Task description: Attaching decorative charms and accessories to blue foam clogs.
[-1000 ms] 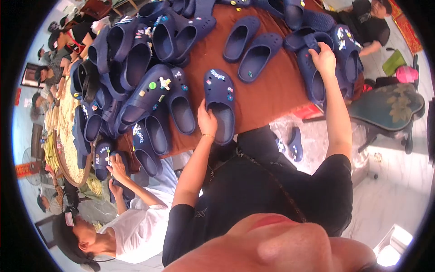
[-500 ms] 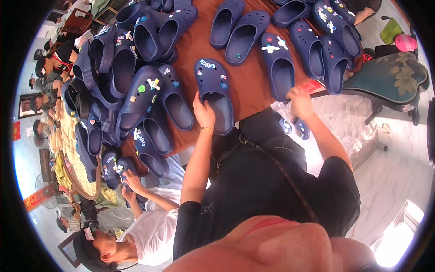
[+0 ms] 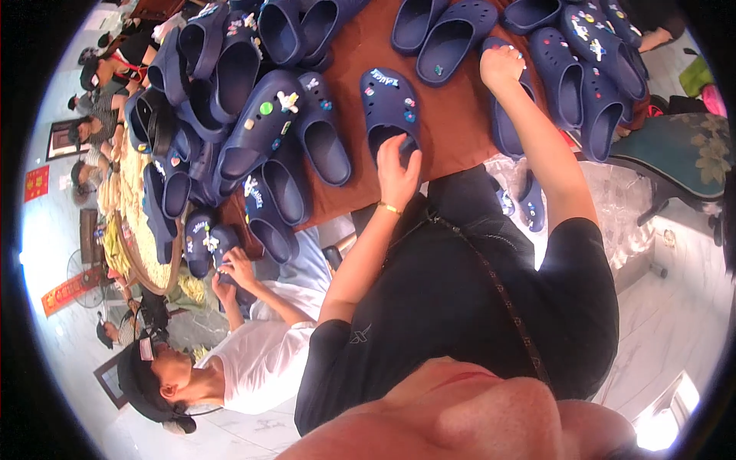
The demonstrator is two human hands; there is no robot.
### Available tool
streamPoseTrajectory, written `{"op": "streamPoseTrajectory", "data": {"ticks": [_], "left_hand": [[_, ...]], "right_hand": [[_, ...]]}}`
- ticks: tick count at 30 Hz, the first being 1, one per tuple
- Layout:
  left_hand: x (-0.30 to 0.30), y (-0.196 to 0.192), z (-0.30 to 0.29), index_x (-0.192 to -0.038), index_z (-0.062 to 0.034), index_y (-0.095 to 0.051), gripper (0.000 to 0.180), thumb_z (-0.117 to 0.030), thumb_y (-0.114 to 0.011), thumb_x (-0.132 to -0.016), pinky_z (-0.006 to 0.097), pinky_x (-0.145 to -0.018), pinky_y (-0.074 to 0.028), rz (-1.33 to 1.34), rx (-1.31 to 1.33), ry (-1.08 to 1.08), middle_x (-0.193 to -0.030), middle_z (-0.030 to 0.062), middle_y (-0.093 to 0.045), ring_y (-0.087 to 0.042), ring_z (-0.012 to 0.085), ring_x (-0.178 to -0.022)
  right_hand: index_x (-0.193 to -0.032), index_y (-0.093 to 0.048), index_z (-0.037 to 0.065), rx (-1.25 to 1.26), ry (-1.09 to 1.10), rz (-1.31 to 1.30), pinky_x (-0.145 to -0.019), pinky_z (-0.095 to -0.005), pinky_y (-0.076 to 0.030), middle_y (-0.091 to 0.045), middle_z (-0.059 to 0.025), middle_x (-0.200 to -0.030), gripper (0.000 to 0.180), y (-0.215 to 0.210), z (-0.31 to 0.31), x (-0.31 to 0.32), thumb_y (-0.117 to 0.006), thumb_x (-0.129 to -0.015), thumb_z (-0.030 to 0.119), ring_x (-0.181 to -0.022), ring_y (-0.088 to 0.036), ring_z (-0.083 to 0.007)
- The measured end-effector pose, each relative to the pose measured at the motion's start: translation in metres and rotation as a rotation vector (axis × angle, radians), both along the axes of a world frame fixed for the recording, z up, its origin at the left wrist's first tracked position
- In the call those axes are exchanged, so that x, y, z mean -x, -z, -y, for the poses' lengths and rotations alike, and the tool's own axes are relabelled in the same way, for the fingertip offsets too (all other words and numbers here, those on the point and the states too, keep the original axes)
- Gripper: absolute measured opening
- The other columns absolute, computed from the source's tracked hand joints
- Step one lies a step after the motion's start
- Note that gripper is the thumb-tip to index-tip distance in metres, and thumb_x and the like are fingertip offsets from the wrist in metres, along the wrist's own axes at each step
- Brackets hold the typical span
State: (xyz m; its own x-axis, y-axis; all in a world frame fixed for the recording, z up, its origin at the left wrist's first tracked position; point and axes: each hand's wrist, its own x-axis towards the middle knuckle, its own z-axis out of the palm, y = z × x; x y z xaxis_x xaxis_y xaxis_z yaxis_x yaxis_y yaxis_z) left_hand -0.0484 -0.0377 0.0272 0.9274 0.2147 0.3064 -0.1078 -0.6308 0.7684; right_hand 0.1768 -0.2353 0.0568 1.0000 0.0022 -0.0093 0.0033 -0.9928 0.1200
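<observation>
The left hand (image 3: 399, 167) is closing its grip on the heel end of a navy clog (image 3: 388, 107) decorated with small charms, lying on the brown table (image 3: 452, 115) just in front of the person. The right hand (image 3: 500, 67) is pressing curled fingers onto another navy clog (image 3: 507, 126) further right. Many more navy clogs (image 3: 261, 115) are crowding the table. A seated person in a white shirt (image 3: 264, 360) is handling one at the left.

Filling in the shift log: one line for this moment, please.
left hand on heel of navy clog | right hand on another navy clog | brown table
</observation>
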Motion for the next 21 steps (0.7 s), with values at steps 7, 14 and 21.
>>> {"op": "streamPoseTrajectory", "data": {"ticks": [7, 14, 21], "left_hand": [[-0.029, 0.027, -0.006, -0.110, 0.0035, -0.050, 0.053, -0.030, -0.068, -0.074, 0.036, -0.085, -0.041, -0.205, 0.356, -0.091, -0.108, 0.0189, -0.052, -0.051, 0.0299, -0.101], [-0.053, 0.008, 0.004, -0.113, 0.0084, -0.048, 0.050, -0.029, -0.060, -0.083, 0.031, -0.086, -0.039, -0.131, 1.000, -0.174, -0.112, 0.0118, -0.054, -0.051, 0.0181, -0.098], [-0.051, 0.015, -0.005, -0.120, 0.0019, -0.044, 0.047, -0.030, -0.054, -0.087, 0.031, -0.086, -0.041, -0.151, 1.168, -0.197, -0.115, 0.0085, -0.051, -0.050, 0.0183, -0.100]], "right_hand": [[-0.108, -0.056, -0.005, -0.194, 0.269, -0.068, -0.083, -0.0482, -0.044, -0.053, -0.0227, -0.116, 0.034, -0.002, -0.011, -0.017, -0.044, -0.085, 0.017, -0.106, -0.053, -0.0384], [-0.085, -0.059, 0.002, 0.036, -0.183, 0.174, -0.073, -0.0379, -0.050, -0.061, -0.0164, -0.088, 0.015, 0.033, -0.008, 0.003, -0.054, -0.079, 0.014, -0.085, -0.062, -0.0315], [-0.092, -0.058, 0.003, -1.224, -0.216, -0.396, -0.064, -0.0271, -0.048, -0.063, -0.0082, -0.083, 0.022, 0.023, -0.046, 0.011, -0.063, -0.076, 0.017, -0.074, -0.061, -0.0152]]}}
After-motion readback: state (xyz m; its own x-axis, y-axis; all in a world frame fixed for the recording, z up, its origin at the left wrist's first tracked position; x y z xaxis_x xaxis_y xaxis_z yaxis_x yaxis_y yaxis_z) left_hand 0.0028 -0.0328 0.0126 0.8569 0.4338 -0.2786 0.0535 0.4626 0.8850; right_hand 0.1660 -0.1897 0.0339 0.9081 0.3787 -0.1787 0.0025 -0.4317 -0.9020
